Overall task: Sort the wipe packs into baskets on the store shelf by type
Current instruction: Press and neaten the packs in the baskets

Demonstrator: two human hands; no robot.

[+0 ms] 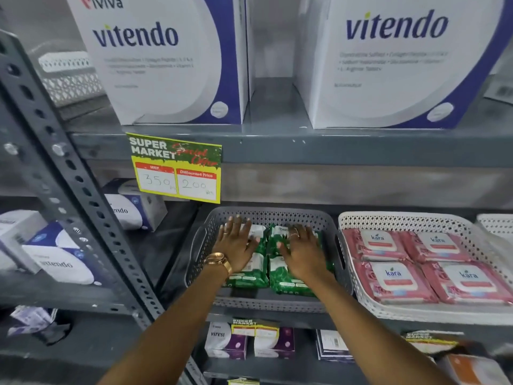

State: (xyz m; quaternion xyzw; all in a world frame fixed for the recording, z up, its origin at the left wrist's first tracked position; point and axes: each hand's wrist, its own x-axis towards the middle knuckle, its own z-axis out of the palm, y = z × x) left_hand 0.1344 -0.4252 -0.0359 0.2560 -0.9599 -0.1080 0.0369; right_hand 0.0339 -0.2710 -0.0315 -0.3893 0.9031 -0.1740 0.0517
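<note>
A grey perforated basket on the middle shelf holds several green wipe packs laid flat. My left hand, with a gold watch on its wrist, rests flat on the left packs with its fingers spread. My right hand, wearing a ring, lies flat on the right packs in the same way. Neither hand grips a pack. To the right, a white perforated basket holds several pink wipe packs in neat rows.
Two large white and blue boxes stand on the shelf above. A yellow price tag hangs from that shelf's edge. A grey slotted upright runs down the left. Smaller boxes sit on the shelf below.
</note>
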